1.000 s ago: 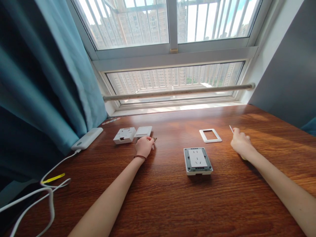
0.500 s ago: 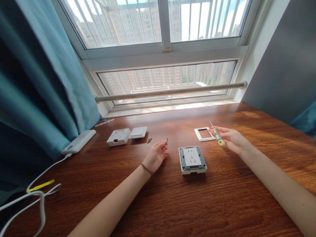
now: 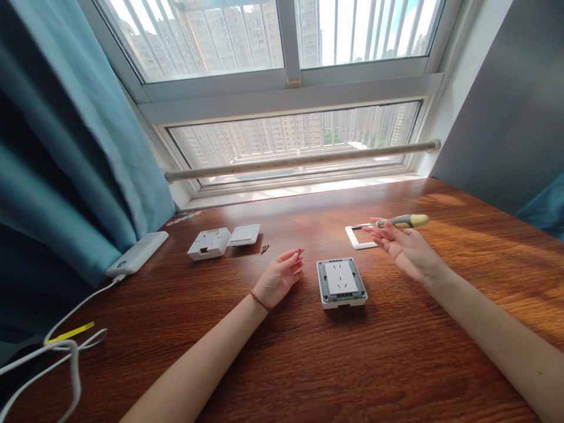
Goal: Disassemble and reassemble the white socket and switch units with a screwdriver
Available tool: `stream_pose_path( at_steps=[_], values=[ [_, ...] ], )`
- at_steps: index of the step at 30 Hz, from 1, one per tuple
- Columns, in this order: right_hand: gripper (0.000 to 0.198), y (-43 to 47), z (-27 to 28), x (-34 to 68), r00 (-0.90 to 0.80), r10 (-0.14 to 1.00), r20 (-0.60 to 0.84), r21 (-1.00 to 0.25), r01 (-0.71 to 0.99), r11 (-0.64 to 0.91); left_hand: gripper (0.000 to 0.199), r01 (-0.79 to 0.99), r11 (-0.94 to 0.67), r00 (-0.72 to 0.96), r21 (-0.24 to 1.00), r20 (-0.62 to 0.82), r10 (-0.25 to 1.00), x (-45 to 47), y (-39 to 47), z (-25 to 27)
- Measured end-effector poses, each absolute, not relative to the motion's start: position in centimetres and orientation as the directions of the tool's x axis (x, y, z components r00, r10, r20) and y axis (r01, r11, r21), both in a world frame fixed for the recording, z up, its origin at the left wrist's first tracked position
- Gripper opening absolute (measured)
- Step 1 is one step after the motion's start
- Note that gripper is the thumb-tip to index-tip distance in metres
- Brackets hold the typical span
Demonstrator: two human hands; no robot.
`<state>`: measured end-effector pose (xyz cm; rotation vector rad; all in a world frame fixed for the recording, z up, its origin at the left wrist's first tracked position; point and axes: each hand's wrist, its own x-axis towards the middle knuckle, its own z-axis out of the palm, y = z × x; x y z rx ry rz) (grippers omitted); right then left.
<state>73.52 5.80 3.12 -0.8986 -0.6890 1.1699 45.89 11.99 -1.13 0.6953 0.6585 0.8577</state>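
Note:
My left hand (image 3: pixel 277 278) pinches a small dark screw (image 3: pixel 300 251) between thumb and fingertips, just above the table. Right of it lies a wall socket (image 3: pixel 341 278) on a white mounting box, its grey inner frame exposed. My right hand (image 3: pixel 412 254), palm up, holds a yellow and grey screwdriver (image 3: pixel 405 221) across its fingers, the handle pointing right. Partly behind those fingers is a white faceplate frame (image 3: pixel 353 237) on the table. A few loose screws (image 3: pixel 265 249) lie left of my left hand.
A white mounting box (image 3: pixel 208 243) and a white square switch plate (image 3: pixel 245 235) sit at the left back. A white power bank (image 3: pixel 140 252) with a cable (image 3: pixel 83 302) lies by the blue curtain (image 3: pixel 110 117). The window sill (image 3: pixel 308 189) borders the brown table (image 3: pixel 282 364).
The screwdriver has turned in my right hand, from its tip pointing up and away to its handle pointing right. My left hand still holds the screw, nearly in place.

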Motion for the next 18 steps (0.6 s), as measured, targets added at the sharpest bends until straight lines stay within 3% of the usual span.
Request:
stream_pose_path(
  at_steps=[5,10,14,18],
  values=[
    [0.013,6.0,2.5,73.6,0.370,0.929,0.002,-0.872,-0.454,0.183,0.019,-0.349,0.357,0.437,0.867,-0.186,0.880,46.4,11.2,-1.0],
    [0.010,5.5,2.7,73.1,0.310,0.949,0.060,-0.884,-0.425,0.195,0.010,-0.153,0.001,0.408,0.988,0.062,0.911,47.3,10.5,-0.6],
    [0.011,5.0,3.0,72.4,0.278,0.956,0.089,-0.894,-0.400,0.199,0.011,-0.002,-0.256,0.459,0.967,0.228,0.858,48.0,10.4,-0.9],
    [0.016,4.8,3.0,71.9,0.235,0.970,0.061,-0.895,-0.418,0.157,0.011,0.049,-0.335,0.517,0.941,0.263,0.815,48.3,10.2,-1.4]
  ],
)
